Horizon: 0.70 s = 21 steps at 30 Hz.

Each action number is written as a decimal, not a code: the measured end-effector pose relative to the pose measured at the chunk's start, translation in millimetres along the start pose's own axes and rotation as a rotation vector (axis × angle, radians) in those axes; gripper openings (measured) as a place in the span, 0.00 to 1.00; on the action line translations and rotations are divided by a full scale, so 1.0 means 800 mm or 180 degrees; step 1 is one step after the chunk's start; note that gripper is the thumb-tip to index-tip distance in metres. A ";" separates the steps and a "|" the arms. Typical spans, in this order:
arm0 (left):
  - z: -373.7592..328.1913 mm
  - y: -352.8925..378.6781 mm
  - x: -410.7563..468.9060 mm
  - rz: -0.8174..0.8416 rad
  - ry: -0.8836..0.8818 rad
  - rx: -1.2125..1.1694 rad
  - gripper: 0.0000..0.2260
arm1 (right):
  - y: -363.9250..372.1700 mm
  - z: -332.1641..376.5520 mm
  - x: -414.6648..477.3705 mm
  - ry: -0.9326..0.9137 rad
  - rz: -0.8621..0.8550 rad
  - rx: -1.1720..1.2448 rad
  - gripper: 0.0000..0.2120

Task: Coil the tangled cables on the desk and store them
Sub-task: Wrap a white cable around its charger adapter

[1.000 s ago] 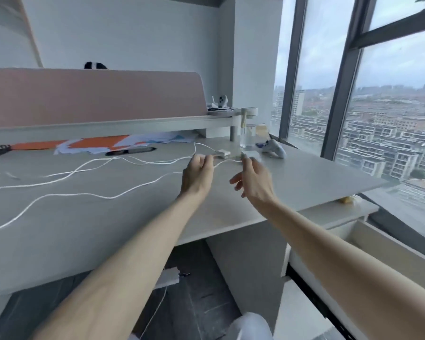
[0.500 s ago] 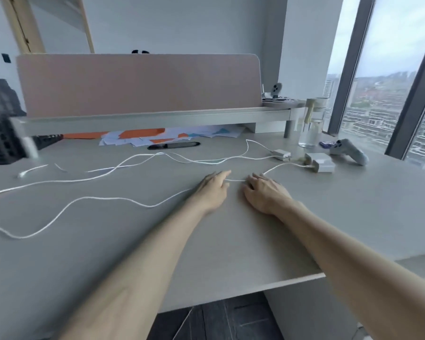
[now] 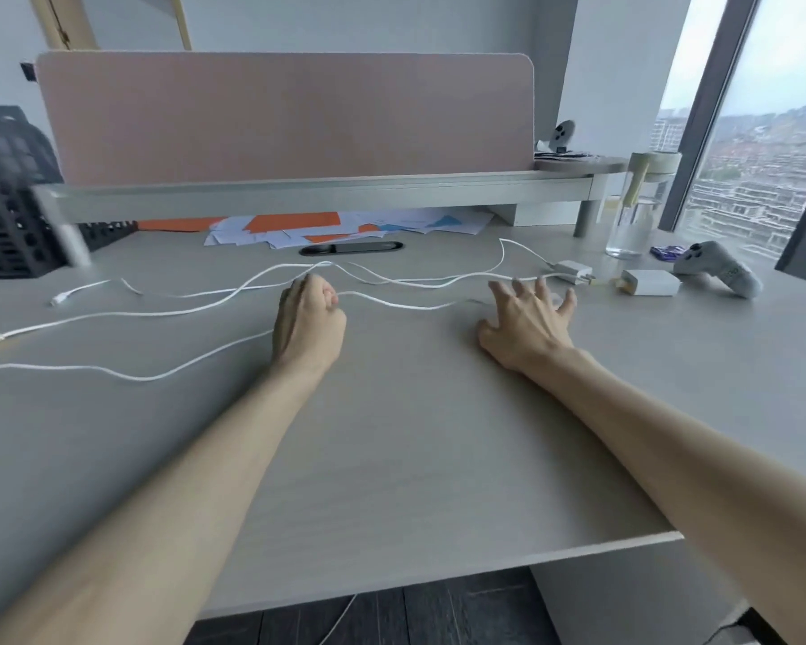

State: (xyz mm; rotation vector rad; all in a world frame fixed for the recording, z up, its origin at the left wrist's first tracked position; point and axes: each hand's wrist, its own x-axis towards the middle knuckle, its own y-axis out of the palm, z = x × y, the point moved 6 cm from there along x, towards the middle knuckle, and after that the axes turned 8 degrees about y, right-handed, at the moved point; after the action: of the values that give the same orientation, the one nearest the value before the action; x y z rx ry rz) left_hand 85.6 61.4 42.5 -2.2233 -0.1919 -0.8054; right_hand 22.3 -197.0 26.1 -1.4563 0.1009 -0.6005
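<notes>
Left hand (image 3: 310, 318): your fingers curl tight round a white cable (image 3: 392, 304). It trails left of them over the tabletop (image 3: 415, 435) and right to your right hand (image 3: 526, 318), whose fingers spread wide, tips on the tabletop. White charger (image 3: 650, 282) sits just right of those fingers.

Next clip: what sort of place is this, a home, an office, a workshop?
Most likely an office workstation high in a tall building: a desk with a pink divider panel, loose papers under a raised shelf, and tall windows looking down on city blocks.
</notes>
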 end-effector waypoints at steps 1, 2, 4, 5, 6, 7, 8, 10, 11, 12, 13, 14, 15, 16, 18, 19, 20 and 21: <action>0.007 -0.006 -0.001 0.0019 -0.0026 0.0095 0.11 | 0.000 -0.001 0.003 0.0103 0.0025 -0.0017 0.24; 0.012 -0.009 -0.001 0.0108 0.0000 0.0202 0.12 | 0.000 0.000 0.005 0.0149 0.0017 -0.0012 0.23; 0.020 -0.007 -0.003 0.0363 0.0049 0.0362 0.14 | -0.002 0.006 0.008 0.0085 -0.0090 0.0103 0.20; 0.020 -0.004 -0.003 0.0506 0.0095 0.0400 0.17 | -0.001 0.011 0.009 -0.0002 -0.0113 0.0230 0.19; 0.017 0.001 -0.004 0.0644 0.0188 0.0421 0.20 | 0.003 0.018 0.010 -0.0113 -0.0094 0.0376 0.18; 0.012 0.007 -0.004 0.0762 0.0306 0.0417 0.23 | 0.008 0.025 0.011 -0.0231 -0.0042 0.0506 0.18; 0.005 0.013 -0.005 0.0870 0.0441 0.0386 0.27 | 0.012 0.032 0.012 -0.0326 0.0003 0.0612 0.17; -0.010 0.024 -0.006 0.1013 0.0800 0.0325 0.31 | 0.016 0.049 0.012 -0.0484 0.0019 0.0743 0.16; -0.015 0.029 -0.007 0.1034 0.1002 0.0293 0.31 | 0.016 0.061 0.010 -0.0626 0.0024 0.0811 0.15; -0.018 0.033 -0.007 0.1031 0.1179 0.0267 0.30 | 0.016 0.077 0.007 -0.0822 0.0038 0.0935 0.14; -0.018 0.036 -0.008 0.1007 0.1297 0.0276 0.29 | 0.015 0.095 0.001 -0.1029 0.0070 0.1144 0.14; -0.015 0.036 -0.006 0.0945 0.1370 0.0303 0.27 | 0.012 0.113 -0.006 -0.1159 0.0156 0.1445 0.13; -0.012 0.035 -0.003 0.0842 0.1388 0.0331 0.26 | 0.011 0.129 -0.010 -0.1181 0.0291 0.1805 0.13; -0.008 0.032 0.000 0.0678 0.1365 0.0323 0.23 | 0.011 0.141 -0.013 -0.1134 0.0448 0.2208 0.13; 0.000 0.017 0.005 0.0296 0.1170 0.0070 0.15 | 0.010 0.157 -0.015 -0.0971 0.0748 0.2902 0.15; 0.004 0.011 0.008 0.0203 0.1027 -0.0145 0.12 | 0.008 0.157 -0.016 -0.0865 0.0841 0.3140 0.17; 0.007 0.009 0.010 0.0171 0.0904 -0.0309 0.10 | 0.005 0.153 -0.016 -0.0726 0.0926 0.3366 0.19; 0.009 0.007 0.011 0.0178 0.0826 -0.0391 0.08 | 0.001 0.148 -0.017 -0.0553 0.1043 0.3622 0.21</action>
State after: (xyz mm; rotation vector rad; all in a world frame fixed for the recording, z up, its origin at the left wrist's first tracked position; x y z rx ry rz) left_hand 98.1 61.3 40.6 -2.2001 0.0465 -1.0892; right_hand 60.6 -85.1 37.4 -0.3604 -0.1283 -0.1716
